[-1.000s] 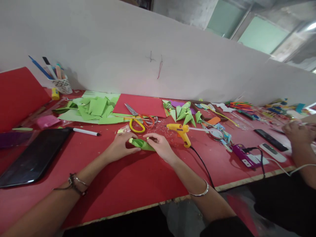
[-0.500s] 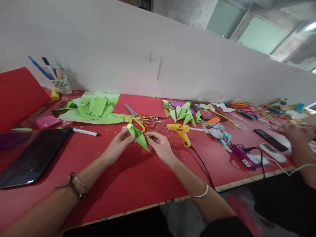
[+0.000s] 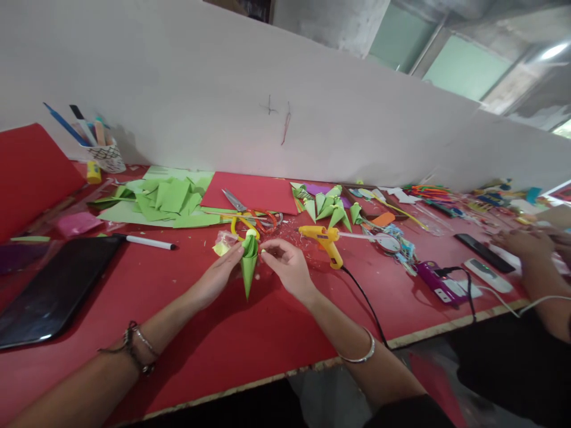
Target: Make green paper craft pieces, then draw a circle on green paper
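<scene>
My left hand [image 3: 223,270] grips a green paper cone [image 3: 248,270] near its upper end; the cone's tip points down toward me and a pale yellow piece sits at its top. Just right of the cone, my right hand [image 3: 288,266] is closed, with a tiny pale piece pinched at its fingertips. Behind the hands lie scissors [image 3: 235,201] with orange handles and a yellow-handled pair [image 3: 243,226]. A small clear bag [image 3: 224,242] with something yellow rests beside my left fingers. To the right, a yellow glue gun [image 3: 325,239] lies on the red table [image 3: 214,362].
Green paper pieces [image 3: 172,199] and finished-looking green cones [image 3: 331,208] lie at the back. A black tablet [image 3: 57,285] and a marker [image 3: 149,242] are on the left. A purple power strip [image 3: 439,284], cables and another person's hands [image 3: 521,244] are on the right.
The green cone has turned from slanting right to pointing nearly straight down. My right fingers have come away from it, and the small yellow bag behind my left hand now shows.
</scene>
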`<state>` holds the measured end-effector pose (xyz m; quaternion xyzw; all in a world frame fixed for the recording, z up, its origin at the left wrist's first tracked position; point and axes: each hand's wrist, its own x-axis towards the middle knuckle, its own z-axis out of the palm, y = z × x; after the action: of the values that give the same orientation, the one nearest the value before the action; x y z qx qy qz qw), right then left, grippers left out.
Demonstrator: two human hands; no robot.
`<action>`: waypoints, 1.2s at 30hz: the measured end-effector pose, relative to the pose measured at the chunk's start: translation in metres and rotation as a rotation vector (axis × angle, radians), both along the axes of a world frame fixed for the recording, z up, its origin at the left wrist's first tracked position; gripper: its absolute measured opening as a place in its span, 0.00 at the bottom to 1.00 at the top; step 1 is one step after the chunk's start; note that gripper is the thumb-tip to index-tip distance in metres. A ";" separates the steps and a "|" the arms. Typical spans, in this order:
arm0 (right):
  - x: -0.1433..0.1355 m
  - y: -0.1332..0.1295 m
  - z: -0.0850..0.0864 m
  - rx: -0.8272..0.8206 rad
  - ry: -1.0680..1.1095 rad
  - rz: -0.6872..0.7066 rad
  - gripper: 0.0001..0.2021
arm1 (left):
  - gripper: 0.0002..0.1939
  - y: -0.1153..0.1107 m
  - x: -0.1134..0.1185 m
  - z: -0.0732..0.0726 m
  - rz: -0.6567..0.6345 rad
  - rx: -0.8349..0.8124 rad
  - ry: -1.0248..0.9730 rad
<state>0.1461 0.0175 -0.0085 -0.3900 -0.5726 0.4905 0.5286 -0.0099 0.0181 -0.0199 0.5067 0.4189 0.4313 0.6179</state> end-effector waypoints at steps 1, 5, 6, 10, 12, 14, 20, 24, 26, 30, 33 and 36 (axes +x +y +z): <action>0.000 0.000 0.000 -0.005 0.017 0.002 0.06 | 0.25 0.000 0.000 -0.001 -0.014 -0.015 -0.011; 0.000 -0.003 0.004 0.027 -0.001 -0.029 0.04 | 0.22 -0.001 0.000 -0.001 -0.030 -0.031 0.023; 0.001 -0.004 0.005 0.054 -0.022 -0.039 0.03 | 0.22 -0.001 0.001 -0.001 -0.037 -0.025 0.039; 0.001 -0.008 0.011 0.173 -0.098 -0.037 0.04 | 0.23 -0.002 0.003 0.002 -0.083 -0.009 0.034; 0.001 -0.009 0.012 0.202 -0.123 -0.025 0.05 | 0.22 -0.003 0.004 0.004 -0.090 -0.001 0.000; 0.001 -0.009 0.013 0.218 -0.141 -0.017 0.05 | 0.20 -0.004 0.003 0.006 -0.099 0.008 -0.023; 0.001 -0.011 0.015 0.258 -0.173 -0.015 0.06 | 0.21 -0.008 0.004 0.011 -0.151 -0.054 -0.105; 0.002 -0.011 0.016 0.299 -0.218 -0.019 0.06 | 0.21 -0.009 0.004 0.011 -0.176 -0.066 -0.089; 0.002 -0.012 0.016 0.323 -0.248 -0.020 0.06 | 0.20 -0.008 0.004 0.010 -0.172 -0.059 -0.079; 0.003 -0.013 0.016 0.357 -0.272 -0.013 0.10 | 0.21 -0.006 0.004 0.007 -0.144 -0.091 -0.104; 0.003 -0.013 0.016 0.379 -0.265 -0.031 0.11 | 0.22 -0.004 0.004 0.006 -0.147 -0.120 -0.140; 0.003 -0.011 0.014 0.440 -0.293 -0.041 0.07 | 0.22 -0.004 0.004 0.007 -0.138 -0.170 -0.174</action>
<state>0.1494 0.0069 0.0056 -0.3442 -0.7278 0.2818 0.5219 -0.0062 0.0137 -0.0129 0.4407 0.3629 0.3932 0.7208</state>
